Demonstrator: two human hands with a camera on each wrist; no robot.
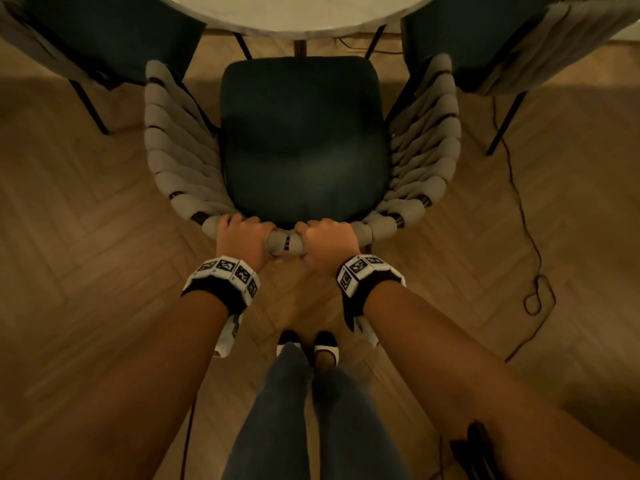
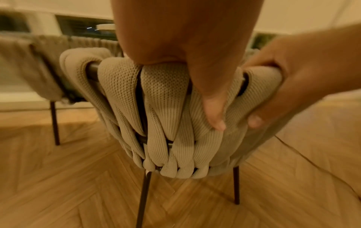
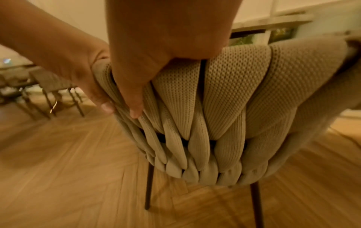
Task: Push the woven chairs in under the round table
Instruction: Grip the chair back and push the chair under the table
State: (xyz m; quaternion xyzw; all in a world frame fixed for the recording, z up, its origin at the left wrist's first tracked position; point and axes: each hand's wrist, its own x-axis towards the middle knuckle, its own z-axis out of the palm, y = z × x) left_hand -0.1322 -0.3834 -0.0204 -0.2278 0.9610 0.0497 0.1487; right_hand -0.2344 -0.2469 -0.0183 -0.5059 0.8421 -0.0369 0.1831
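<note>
Woven chair (image 1: 301, 140): stands on the wooden floor (image 1: 86, 237), seat front just short of the round tabletop (image 1: 294, 15). Left hand (image 1: 240, 237) and right hand (image 1: 329, 240): both clamped over its top back rail, close together.

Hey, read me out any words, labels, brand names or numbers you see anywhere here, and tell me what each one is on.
No readable text in any view.
Wristbands on the left hand and right hand: black-and-white square marker patterns only, no letters or digits.
Woven chair: small dark tags on the backrest rim, too small and blurred to read.
Round table, wooden floor, black cable: no writing visible.
</note>
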